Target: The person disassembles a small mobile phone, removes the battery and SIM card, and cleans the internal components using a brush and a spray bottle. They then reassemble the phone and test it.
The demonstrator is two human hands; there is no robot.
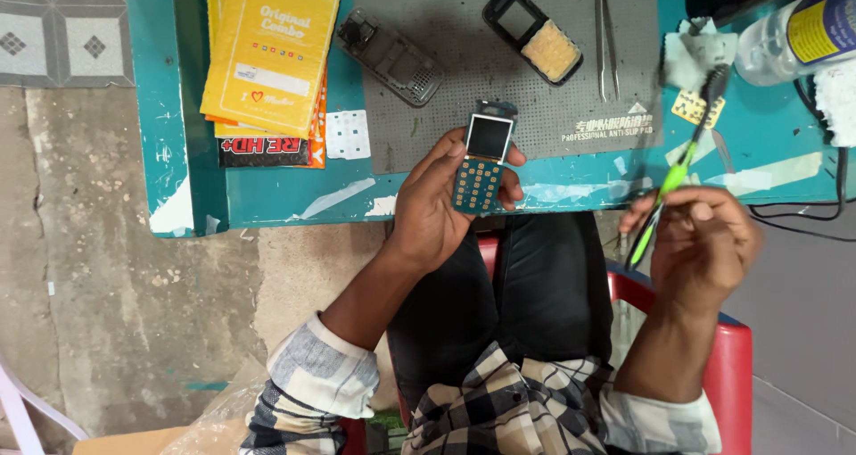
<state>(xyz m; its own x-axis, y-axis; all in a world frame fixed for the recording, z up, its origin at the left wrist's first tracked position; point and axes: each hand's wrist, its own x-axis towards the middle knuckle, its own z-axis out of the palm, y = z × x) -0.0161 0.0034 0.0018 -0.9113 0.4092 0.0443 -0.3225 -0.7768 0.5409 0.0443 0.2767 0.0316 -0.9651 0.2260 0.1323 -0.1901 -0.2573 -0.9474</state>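
Right hand: nearest the wearer, off the edge of the surface above a red chair; grip pressed together on a green-handled brush, pinched low on the shaft between thumb and fingertips, dark bristle end pointing up toward a white cloth scrap. The hand is blurred, so the exact finger placement cannot be told. Left hand: grip curled around a bare phone circuit board, small screen at top, gold keypad contacts below; thumb on its left edge, fingers behind and at its right, held upright over the near edge of the teal surface. The board sits high in the grip, screen end standing proud of the fingers. Risk, as judged: held by its edges over the lap, the board could slip and drop; a stiff brush stroke might lever it loose or scuff the screen. Beyond: grey anti-slip mat, phone back shell, front bezel, tweezers, yellow packets, clear bottle.
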